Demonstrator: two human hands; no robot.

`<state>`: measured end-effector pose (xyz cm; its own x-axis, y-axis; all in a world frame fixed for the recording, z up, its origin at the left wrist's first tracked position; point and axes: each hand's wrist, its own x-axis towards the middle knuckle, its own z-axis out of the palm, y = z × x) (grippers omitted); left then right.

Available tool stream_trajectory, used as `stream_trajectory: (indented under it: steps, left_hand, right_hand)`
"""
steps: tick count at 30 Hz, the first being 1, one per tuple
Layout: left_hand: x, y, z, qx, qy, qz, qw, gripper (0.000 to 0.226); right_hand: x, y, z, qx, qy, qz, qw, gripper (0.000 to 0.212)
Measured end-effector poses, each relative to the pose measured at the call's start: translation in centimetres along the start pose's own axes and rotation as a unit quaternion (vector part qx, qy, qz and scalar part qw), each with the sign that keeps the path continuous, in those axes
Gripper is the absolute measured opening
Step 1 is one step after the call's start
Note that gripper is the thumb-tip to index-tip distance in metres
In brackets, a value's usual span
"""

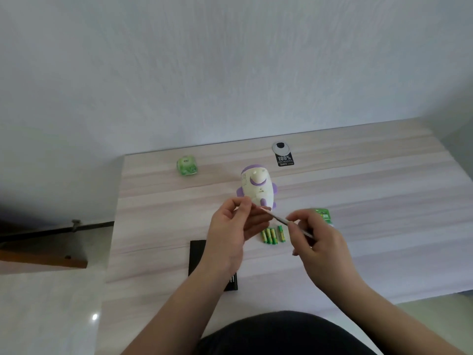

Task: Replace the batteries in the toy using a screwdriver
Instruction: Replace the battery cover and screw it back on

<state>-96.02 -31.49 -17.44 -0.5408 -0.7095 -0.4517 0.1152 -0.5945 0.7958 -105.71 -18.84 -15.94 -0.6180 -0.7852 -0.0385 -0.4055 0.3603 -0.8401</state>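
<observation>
Both hands' fingers pinch the screwdriver at either end, above the batteries, near the toy.

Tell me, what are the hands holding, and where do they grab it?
Both hold one thin screwdriver above the table. The right hand pinches its handle end; the left hand pinches the tip end, near the toy.

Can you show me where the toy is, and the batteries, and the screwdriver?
toy (pixel 256 187): head view, on its white body.
batteries (pixel 271 235): head view, middle of the green row.
screwdriver (pixel 281 220): head view, on its shaft between the hands.
</observation>
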Motion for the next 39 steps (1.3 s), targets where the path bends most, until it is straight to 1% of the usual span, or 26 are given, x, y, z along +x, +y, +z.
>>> stream_trajectory:
  steps: [5,8,11,14,18,24,27,29,34,39]
  left_hand:
    - [-1.5,0.7,2.5,0.005,-0.036,0.012,0.999,0.015]
    - [-1.8,0.7,3.4,0.012,-0.044,0.021,0.999,0.019]
    - [-1.9,0.6,4.0,0.013,-0.046,0.021,0.999,0.025]
    - [-1.9,0.3,4.4,0.026,-0.046,0.027,0.998,0.027]
    - [-1.9,-0.1,5.0,0.076,-0.042,0.055,0.995,0.030]
    - [-1.4,-0.6,5.1,0.181,-0.027,0.095,0.979,0.021]
    - [-1.1,-0.7,5.1,0.218,-0.021,0.095,0.971,0.020]
    - [-0.9,-0.7,5.2,0.211,-0.013,0.081,0.974,0.022]
    - [-0.8,-0.8,5.7,0.147,0.000,0.027,0.989,0.028]
    - [-0.6,-0.8,5.2,0.167,-0.004,0.046,0.985,0.030]
  right_hand:
    - [0.0,-0.5,-2.3,0.030,0.018,-0.023,0.999,0.009]
    - [0.2,-0.2,-3.0,0.043,0.028,-0.035,0.998,0.011]
    - [0.4,0.3,-3.6,0.046,0.030,-0.037,0.998,0.007]
    - [0.6,0.9,-4.2,0.032,0.027,-0.039,0.998,0.011]
    - [0.9,1.3,-5.0,0.031,0.011,-0.044,0.998,0.009]
    - [1.4,2.2,-6.1,-0.004,0.002,-0.065,0.998,0.011]
    - [1.7,2.2,-6.5,-0.023,-0.005,-0.077,0.997,0.012]
    - [2.0,2.2,-6.5,-0.022,-0.010,-0.080,0.997,0.011]
    - [2.3,2.4,-6.2,-0.017,-0.009,-0.081,0.996,0.011]
    - [2.8,2.4,-5.9,-0.019,-0.015,-0.088,0.996,0.010]
